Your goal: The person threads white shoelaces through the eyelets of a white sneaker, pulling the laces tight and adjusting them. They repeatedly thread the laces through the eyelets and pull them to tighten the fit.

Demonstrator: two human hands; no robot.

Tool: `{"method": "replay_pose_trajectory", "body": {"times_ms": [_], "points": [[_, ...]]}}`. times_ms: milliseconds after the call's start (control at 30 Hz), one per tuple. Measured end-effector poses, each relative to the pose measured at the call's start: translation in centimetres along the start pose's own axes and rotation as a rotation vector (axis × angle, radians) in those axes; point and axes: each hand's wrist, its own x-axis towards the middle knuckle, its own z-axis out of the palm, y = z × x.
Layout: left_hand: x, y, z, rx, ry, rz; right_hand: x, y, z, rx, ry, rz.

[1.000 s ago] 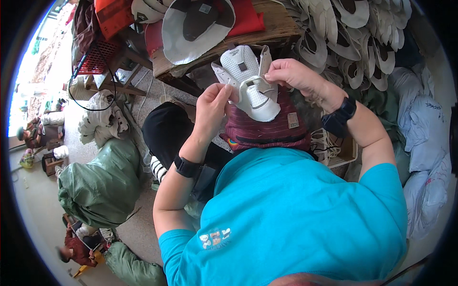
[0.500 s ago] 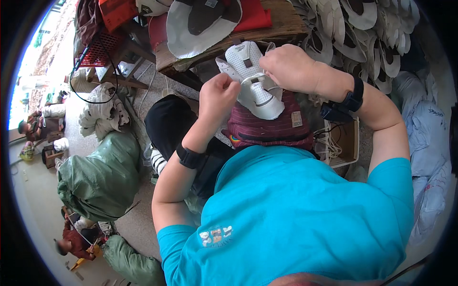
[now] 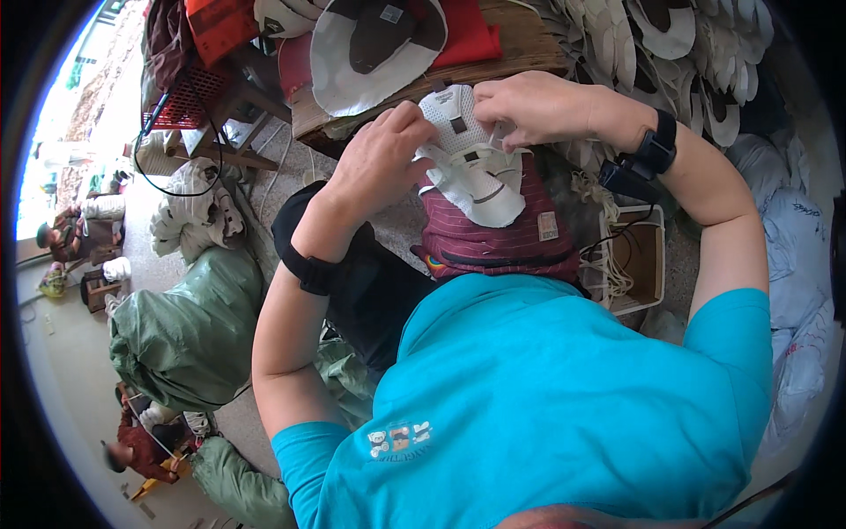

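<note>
White shoe upper [image 3: 485, 196] lying over maroon striped fabric [image 3: 480, 247], just in front of turquoise shirt [image 3: 564, 379]; rounded end toward body, perforated tongue [image 3: 441, 110] with small dark loop pointing away, toward wooden table [image 3: 520, 40]. Left hand [image 3: 374, 154] at left side of upper, back of hand up, fingers bent, fingertips and thumb by left flap; exact grip partly hidden, cannot tell whether pinching. Right hand [image 3: 538, 106] across from it, thumb and fingers closed in a pinch on right flap, tongue between both hands. Black band [image 3: 304, 269] on left wrist, another dark band on right with boxy black device [image 3: 621, 176] beside it. On table: large pale piece with dark brown middle [image 3: 379, 40], red cloth [image 3: 476, 35] next to it. Upper right: pale shoe pieces [image 3: 617, 53] hanging in thick rows. Right of maroon fabric: bin [image 3: 649, 256] with white cords [image 3: 617, 273] at its near side. Left: red plastic basket [image 3: 181, 110], large green sack [image 3: 185, 331] on floor. Lower left, well apart: seated person in dark red top [image 3: 141, 450]. Far right: pale bluish sacks [image 3: 789, 238].
</note>
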Motion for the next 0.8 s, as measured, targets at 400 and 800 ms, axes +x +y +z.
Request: {"method": "replay_pose_trajectory", "body": {"times_ms": [400, 800], "points": [[-0.1, -0.6, 4.4, -0.169, 0.205, -0.077, -0.6, 1.0, 2.4, 0.094, 0.206, 0.066], [1.2, 3.8, 4.9, -0.924, 0.553, -0.598, 0.4, -1.3, 4.1, 0.879, 0.362, 0.497]]}}
